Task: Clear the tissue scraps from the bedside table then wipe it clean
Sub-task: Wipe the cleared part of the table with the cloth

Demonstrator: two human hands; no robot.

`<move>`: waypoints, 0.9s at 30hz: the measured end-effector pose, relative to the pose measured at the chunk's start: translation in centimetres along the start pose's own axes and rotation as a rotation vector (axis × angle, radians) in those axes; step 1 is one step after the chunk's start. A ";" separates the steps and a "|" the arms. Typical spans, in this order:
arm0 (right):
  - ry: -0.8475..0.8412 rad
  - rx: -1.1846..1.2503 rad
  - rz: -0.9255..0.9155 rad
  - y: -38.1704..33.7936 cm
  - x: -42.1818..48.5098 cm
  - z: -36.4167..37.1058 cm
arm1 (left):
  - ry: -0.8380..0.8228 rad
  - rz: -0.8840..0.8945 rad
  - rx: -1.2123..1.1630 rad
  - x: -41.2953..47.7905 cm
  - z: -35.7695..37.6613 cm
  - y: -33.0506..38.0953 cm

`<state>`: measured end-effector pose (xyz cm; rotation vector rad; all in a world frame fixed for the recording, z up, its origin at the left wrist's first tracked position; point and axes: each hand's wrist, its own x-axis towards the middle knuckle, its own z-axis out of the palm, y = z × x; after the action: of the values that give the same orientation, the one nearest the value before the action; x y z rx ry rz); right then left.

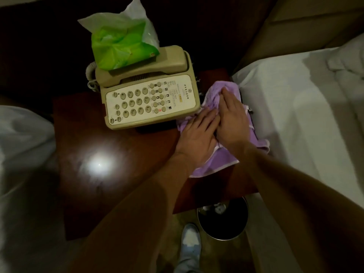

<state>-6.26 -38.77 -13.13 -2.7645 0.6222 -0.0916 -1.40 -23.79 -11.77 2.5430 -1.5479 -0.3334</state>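
Observation:
A purple cloth (218, 160) with white trim lies bunched on the right side of the dark wooden bedside table (122, 154). My left hand (197, 134) and my right hand (232, 117) both press flat on the cloth, side by side, fingers pointing away from me. Neither hand grips anything; the palms rest on the fabric. No tissue scraps show on the tabletop. A black waste bin (222, 219) stands on the floor below the table's front right corner, with pale scraps inside.
A beige desk phone (149, 95) fills the back middle of the table. A green tissue pack (122, 42) leans on its handset. White beds flank the table, one on the left (21, 138), one on the right (295, 107). My shoe (190, 239) is beside the bin.

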 end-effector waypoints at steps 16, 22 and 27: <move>-0.071 0.047 0.009 -10.3 -17.1 2.8 | 0.006 0.249 0.078 -17.9 1.2 -3.0; -0.199 0.082 -0.223 -19.7 -13.3 5.2 | 0.040 0.001 -0.023 -24.5 0.7 -10.2; -0.279 0.013 -0.411 -26.6 -7.1 7.3 | 0.085 -0.225 0.017 -26.6 -0.3 -16.2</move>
<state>-0.92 -10.79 -11.81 -2.7770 -0.0197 0.1970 0.73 7.28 -12.34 2.7116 -1.2433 -0.2344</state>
